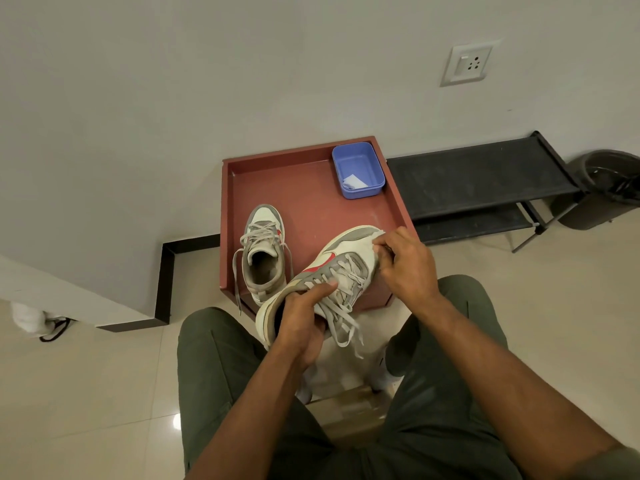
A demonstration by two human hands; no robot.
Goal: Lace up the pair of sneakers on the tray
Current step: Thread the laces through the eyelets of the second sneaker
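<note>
Diagonally: held sneaker toe far-right (heel near-left), hands seemingly gripping.

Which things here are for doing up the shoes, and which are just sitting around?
For the job:
held sneaker, gripped by left hand and right hand
other sneaker
red tray

Lying about:
blue tub
black rack
dark bin
wall socket

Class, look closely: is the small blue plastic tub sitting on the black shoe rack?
No; the small blue plastic tub sits in the far right corner of the reddish-brown square tray, beside the black shoe rack.
</note>
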